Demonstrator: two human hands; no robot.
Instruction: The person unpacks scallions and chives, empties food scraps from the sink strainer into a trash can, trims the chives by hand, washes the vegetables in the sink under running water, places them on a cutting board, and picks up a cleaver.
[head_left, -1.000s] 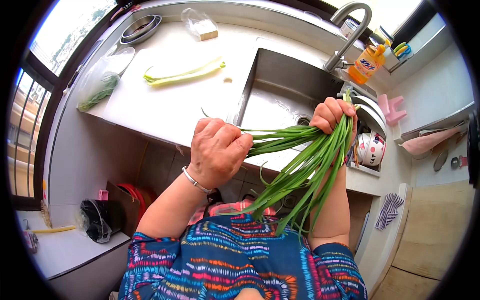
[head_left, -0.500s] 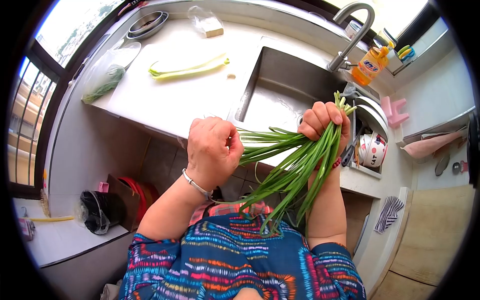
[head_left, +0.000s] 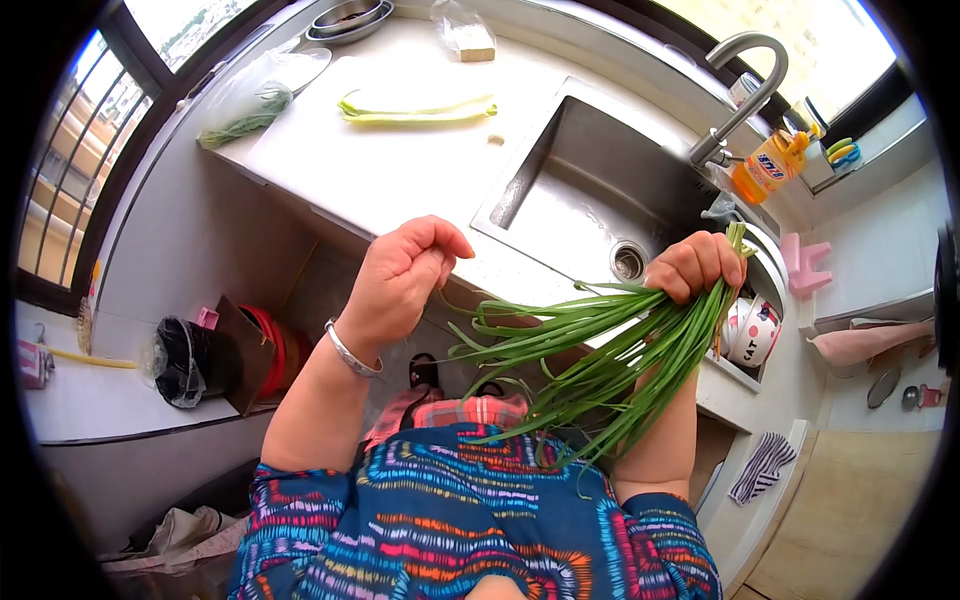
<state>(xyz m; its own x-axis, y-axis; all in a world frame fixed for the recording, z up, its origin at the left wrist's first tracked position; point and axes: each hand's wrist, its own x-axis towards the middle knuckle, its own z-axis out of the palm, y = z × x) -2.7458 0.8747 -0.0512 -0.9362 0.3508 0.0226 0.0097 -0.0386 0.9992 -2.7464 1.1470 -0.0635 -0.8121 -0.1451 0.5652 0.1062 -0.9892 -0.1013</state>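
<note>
Away from the bunch of long, slender green leaves moves the bare left hand, half-curled; I can't tell whether it pinches a leaf. Now the right hand alone grips the bunch, which fans past the near edge of the white counter.

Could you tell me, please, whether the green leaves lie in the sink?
No, the right grip holds the green leaves up in the air.
</note>
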